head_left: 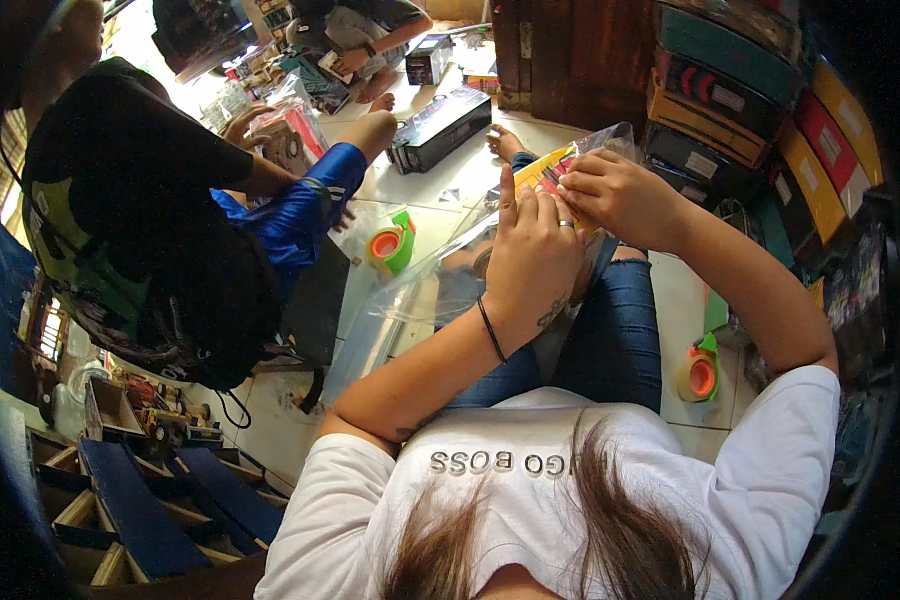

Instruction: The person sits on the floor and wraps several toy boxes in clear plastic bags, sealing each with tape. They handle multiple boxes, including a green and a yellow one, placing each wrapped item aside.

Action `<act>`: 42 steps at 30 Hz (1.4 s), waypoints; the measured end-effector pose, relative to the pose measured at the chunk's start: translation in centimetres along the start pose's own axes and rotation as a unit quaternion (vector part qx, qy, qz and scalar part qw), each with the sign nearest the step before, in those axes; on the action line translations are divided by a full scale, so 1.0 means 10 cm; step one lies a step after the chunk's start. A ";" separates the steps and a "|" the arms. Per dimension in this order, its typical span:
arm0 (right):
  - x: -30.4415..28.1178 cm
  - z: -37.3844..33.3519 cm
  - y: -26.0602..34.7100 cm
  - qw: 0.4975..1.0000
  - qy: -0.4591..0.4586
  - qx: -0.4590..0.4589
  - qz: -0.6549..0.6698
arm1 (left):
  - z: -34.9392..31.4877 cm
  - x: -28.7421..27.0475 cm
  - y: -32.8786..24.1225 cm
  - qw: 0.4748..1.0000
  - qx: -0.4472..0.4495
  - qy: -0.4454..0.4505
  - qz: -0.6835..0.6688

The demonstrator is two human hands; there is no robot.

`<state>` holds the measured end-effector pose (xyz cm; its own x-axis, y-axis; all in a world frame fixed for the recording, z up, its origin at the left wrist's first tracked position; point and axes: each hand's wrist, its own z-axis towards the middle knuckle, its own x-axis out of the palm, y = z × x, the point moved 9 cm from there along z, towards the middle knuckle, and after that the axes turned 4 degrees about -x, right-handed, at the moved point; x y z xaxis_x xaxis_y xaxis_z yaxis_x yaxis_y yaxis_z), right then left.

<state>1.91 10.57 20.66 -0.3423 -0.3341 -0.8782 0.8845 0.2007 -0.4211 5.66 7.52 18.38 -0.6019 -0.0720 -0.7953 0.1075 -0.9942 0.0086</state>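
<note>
A yellow and red box (544, 172) in clear plastic wrap (440, 272) rests over my lap. My left hand (536, 245) grips the wrapped box from the near side, its fingers bent over the wrap and one digit pointing up. Close by, my right hand (625, 198) has its fingers curled and pinched on the plastic at the box's right part. The two hands nearly meet, and they hide much of the box. Loose plastic spreads out to the left of my left forearm.
A green tape dispenser (394, 246) lies on the floor at left, another tape dispenser (701, 372) at right. A black box (440, 130) stands ahead. Stacked boxes (715, 100) line the right side. A co-worker (140, 220) sits at left holding a plastic-wrapped package (295, 135); another person sits farther back.
</note>
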 end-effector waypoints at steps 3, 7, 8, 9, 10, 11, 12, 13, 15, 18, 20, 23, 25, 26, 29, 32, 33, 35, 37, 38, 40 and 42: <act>0.02 0.00 0.01 1.000 0.008 -0.004 0.008 | -0.04 -0.07 -0.02 0.998 0.009 -0.055 0.004; 0.03 0.00 0.02 1.000 0.002 -0.008 0.003 | -0.05 -0.06 -0.04 0.999 0.007 -0.043 0.006; 0.04 0.00 0.01 1.000 0.008 -0.002 0.002 | -0.05 -0.08 -0.05 0.998 0.011 -0.051 0.016; 0.03 0.00 0.01 1.000 -0.002 -0.007 0.001 | -0.05 -0.10 -0.06 0.997 0.016 -0.063 0.027; 0.03 0.00 0.01 1.000 -0.002 -0.004 0.005 | -0.05 -0.10 -0.06 0.998 0.016 -0.060 0.029; 0.04 -0.01 0.01 1.000 -0.001 -0.002 0.008 | -0.04 -0.11 -0.05 0.997 0.017 -0.062 0.032; 0.03 -0.01 0.01 1.000 -0.004 -0.003 0.007 | -0.05 -0.12 -0.06 0.997 0.017 -0.064 0.035; 0.03 -0.01 0.01 1.000 -0.007 -0.004 0.005 | -0.05 -0.12 -0.05 0.998 0.012 -0.059 0.035; 0.01 -0.01 0.02 1.000 -0.015 -0.005 0.003 | -0.07 -0.13 -0.04 0.998 0.002 -0.062 0.033; 0.00 -0.02 0.01 1.000 -0.019 -0.003 0.005 | -0.14 -0.28 -0.11 0.990 0.027 -0.137 0.026; 0.03 -0.02 0.00 1.000 -0.002 0.004 0.013 | -0.18 -0.27 -0.19 0.990 0.067 -0.125 0.016; 0.05 -0.02 -0.01 1.000 0.007 0.011 -0.003 | -0.21 -0.27 -0.20 0.989 0.077 -0.123 -0.018; 0.04 -0.02 -0.01 1.000 0.000 0.010 0.001 | -0.21 -0.27 -0.16 0.989 0.070 -0.127 -0.039; 0.04 -0.02 -0.01 1.000 0.000 0.010 0.004 | -0.20 -0.26 -0.14 0.989 0.064 -0.123 -0.048; 0.07 -0.02 -0.01 1.000 0.020 0.014 0.007 | -0.18 -0.26 -0.09 0.989 0.053 -0.127 -0.045; 0.05 -0.01 -0.01 1.000 0.016 0.013 0.006 | -0.17 -0.28 -0.05 0.991 0.039 -0.125 -0.038; 0.04 -0.01 0.00 1.000 0.013 0.008 0.001 | -0.17 -0.28 -0.04 0.992 0.033 -0.117 -0.035; 0.03 -0.01 0.01 1.000 0.010 0.007 -0.002 | -0.16 -0.31 -0.04 0.993 0.027 -0.118 -0.014; -0.01 0.00 0.01 1.000 -0.006 0.008 -0.002 | -0.15 -0.34 -0.05 0.991 0.025 -0.129 -0.002; -0.02 0.00 0.02 1.000 -0.013 0.007 0.001 | -0.14 -0.37 -0.07 0.989 0.026 -0.143 -0.002; -0.02 0.01 0.02 1.000 -0.006 0.010 -0.004 | -0.10 -0.38 -0.06 0.988 0.015 -0.151 -0.004; -0.01 0.01 0.02 1.000 -0.006 0.010 -0.002 | -0.06 -0.33 -0.03 0.991 -0.004 -0.129 -0.017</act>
<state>2.17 10.60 20.70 -0.3420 -0.3450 -0.8741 0.8896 0.1808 -0.4195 8.07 8.13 20.60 -0.7876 -0.0571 -0.6135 0.0890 -0.9958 -0.0216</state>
